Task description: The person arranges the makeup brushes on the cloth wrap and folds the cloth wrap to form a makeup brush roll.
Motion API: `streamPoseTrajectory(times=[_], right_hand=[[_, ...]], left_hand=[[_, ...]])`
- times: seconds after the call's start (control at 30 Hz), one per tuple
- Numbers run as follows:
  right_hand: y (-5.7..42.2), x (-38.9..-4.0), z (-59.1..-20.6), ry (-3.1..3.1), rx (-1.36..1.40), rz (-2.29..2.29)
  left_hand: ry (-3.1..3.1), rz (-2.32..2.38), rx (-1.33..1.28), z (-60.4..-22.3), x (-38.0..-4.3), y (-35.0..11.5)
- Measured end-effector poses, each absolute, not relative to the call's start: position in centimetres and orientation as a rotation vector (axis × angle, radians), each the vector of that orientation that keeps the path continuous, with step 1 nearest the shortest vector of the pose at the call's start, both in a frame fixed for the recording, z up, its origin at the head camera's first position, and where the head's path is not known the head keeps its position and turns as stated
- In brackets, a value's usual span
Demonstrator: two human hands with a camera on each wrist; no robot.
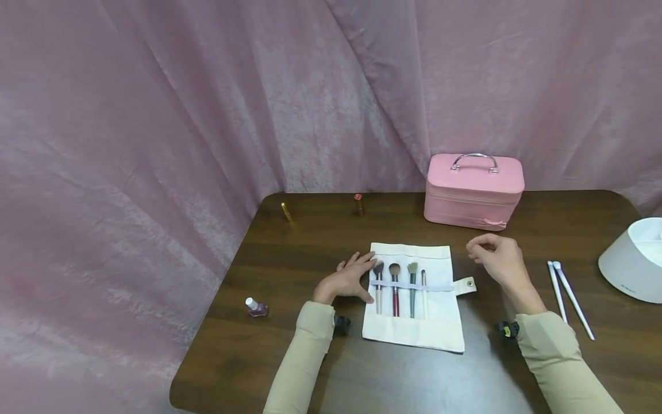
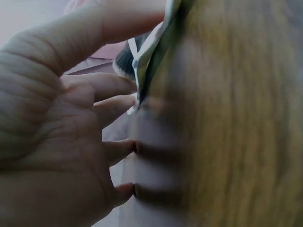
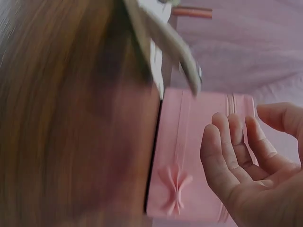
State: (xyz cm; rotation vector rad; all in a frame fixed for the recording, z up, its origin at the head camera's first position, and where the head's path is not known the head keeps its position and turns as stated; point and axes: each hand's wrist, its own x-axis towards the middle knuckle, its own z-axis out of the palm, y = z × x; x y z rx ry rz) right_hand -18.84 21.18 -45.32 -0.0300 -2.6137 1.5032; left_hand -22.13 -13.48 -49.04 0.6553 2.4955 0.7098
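Observation:
A white fabric brush roll [image 1: 437,334] lies unrolled on the table. Four-slot detail aside, several makeup brushes stand in its pocket under a lilac elastic band [image 1: 439,288], among them a red-handled brush [image 1: 395,302] and a green-handled brush [image 1: 412,294]. My left hand [image 1: 345,282] rests at the roll's left edge, fingers spread, thumb over the cloth; its fingertips touch the tabletop in the left wrist view. To the right of the snap tab [image 1: 465,286], my right hand [image 1: 497,261] hovers empty with loosely bent fingers.
Behind stands a pink case [image 1: 473,198] with a metal handle. Two white sticks [image 1: 571,296] and a white round container [image 1: 633,264] are at the right. Toward the left are a lipstick [image 1: 359,205], a gold tube [image 1: 287,212] and a nail polish bottle [image 1: 257,309].

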Motion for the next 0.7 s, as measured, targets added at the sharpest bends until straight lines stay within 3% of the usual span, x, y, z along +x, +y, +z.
streamPoseTrajectory(times=[0.7], right_hand=[[29.2,-16.6,-45.3,-2.766,-0.117,0.945]], left_hand=[[2.467,0.599,0.707,-48.1,-22.2,-14.4]])
